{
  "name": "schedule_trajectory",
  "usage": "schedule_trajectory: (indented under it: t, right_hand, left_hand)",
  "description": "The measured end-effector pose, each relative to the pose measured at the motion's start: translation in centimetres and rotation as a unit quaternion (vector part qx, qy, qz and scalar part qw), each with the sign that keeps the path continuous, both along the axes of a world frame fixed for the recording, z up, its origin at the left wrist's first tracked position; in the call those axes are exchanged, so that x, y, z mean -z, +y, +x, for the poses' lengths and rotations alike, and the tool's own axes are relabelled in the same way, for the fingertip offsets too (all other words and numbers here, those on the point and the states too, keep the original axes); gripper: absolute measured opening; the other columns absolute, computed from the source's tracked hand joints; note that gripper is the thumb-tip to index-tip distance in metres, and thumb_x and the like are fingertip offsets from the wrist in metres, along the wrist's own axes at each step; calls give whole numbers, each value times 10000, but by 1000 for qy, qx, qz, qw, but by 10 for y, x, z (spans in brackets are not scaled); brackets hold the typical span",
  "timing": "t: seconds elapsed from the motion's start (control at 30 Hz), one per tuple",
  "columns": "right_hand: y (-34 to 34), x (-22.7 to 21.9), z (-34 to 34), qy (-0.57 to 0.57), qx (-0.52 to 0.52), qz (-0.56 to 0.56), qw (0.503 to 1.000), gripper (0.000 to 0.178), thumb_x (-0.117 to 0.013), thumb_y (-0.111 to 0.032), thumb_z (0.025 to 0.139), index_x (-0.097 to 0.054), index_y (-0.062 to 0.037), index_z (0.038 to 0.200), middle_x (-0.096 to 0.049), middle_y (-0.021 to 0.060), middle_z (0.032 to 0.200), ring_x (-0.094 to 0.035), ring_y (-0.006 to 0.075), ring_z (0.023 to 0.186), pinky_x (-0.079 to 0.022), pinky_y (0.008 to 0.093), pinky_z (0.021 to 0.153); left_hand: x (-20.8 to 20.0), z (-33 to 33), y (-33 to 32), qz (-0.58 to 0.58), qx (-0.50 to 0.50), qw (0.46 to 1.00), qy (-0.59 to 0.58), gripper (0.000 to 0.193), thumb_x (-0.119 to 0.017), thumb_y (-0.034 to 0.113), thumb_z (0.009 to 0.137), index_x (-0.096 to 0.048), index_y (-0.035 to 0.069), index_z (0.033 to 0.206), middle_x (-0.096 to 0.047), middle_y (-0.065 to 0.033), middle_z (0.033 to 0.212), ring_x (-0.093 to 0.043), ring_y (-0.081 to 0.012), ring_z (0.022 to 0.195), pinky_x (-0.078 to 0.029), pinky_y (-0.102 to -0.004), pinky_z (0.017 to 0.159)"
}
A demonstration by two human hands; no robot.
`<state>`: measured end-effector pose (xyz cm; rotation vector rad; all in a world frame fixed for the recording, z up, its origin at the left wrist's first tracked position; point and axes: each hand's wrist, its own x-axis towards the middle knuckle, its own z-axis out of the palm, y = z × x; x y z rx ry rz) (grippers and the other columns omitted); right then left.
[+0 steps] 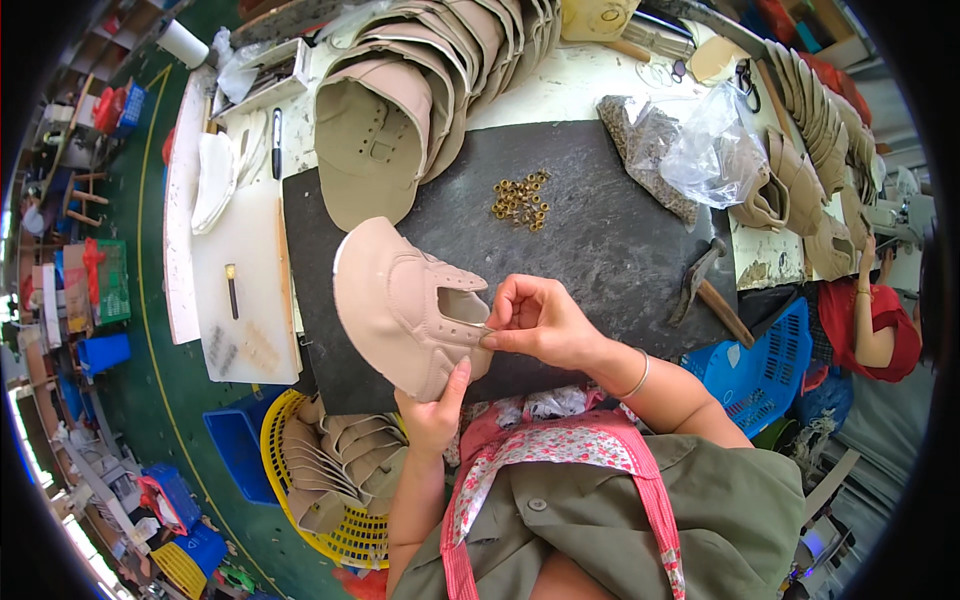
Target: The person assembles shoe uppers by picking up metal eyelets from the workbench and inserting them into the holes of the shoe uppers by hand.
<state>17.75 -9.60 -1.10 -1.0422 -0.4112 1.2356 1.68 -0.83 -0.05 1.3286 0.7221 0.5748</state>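
Note:
A beige shoe upper (395, 300) is held up over the black work slab (600, 260), its row of small lace holes facing right. My left hand (435, 410) grips its lower edge, thumb on top. My right hand (545, 322) is closed in a pinch at the lace-hole strip; whatever tiny thing may sit between the fingertips is hidden. Beyond them lies a loose heap of brass eyelets (520, 202) on the slab. Nested beige uppers (375, 130) stand in a long row at the far side.
A hammer (705, 290) and a clear plastic bag (715, 145) lie at right. On a white board (245, 350) at left rests a metal punch (232, 290). Below are a yellow basket (270, 440) of uppers and a blue crate (765, 365). A co-worker's red sleeve (870, 330) shows far right.

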Motion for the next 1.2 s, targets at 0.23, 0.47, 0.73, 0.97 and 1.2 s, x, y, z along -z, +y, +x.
schedule_trajectory:
  t: [0.23, 0.47, 0.73, 0.97, 1.2]
  right_hand:
    - [8, 21, 56, -638, 145, -177, 735, 138, -672, -67, 718, -554, -16, 767, -549, 78, 709, -577, 231, 659, -452, 319, 572]
    - [4, 16, 54, -717, 46, -270, 641, 76, -629, -60, 738, -579, -17, 776, -563, 110, 777, -584, 248, 764, -465, 354, 637]
    - [8, -18, 13, -303, -25, 16, 953, 129, -610, 87, 711, -626, 9, 811, -632, 71, 857, -601, 159, 784, -486, 273, 717]
    - [6, -12, 6, -54, -13, -41, 998, 174, -649, 54, 732, -493, -24, 741, -594, 50, 805, -557, 85, 767, -467, 222, 671]
    - [6, -21, 13, -79, -55, -84, 992, 261, -659, 53, 713, -427, -67, 711, -595, 52, 811, -540, 60, 751, -452, 195, 654]
  left_hand:
    - [-7, 11, -1, -32, -12, 999, -25, 232, -622, -17, 783, -571, -53, 1006, -618, -80, 941, -581, -132, 836, -462, -258, 741]
    - [-8, 10, 0, -67, -19, 997, -23, 225, -626, -16, 782, -578, -50, 999, -620, -85, 943, -583, -132, 831, -463, -258, 738]
    - [-7, 11, 0, -18, 3, 1000, 2, 268, -636, -7, 774, -560, -60, 1025, -608, -97, 971, -578, -156, 867, -456, -274, 767]
    - [-5, 12, -1, 12, 7, 1000, 4, 265, -631, -3, 776, -558, -60, 1025, -607, -96, 956, -580, -153, 859, -457, -269, 763]
    - [-6, 11, -2, 12, 10, 1000, 17, 220, -629, 7, 779, -578, -48, 985, -618, -86, 927, -586, -140, 817, -462, -266, 727]
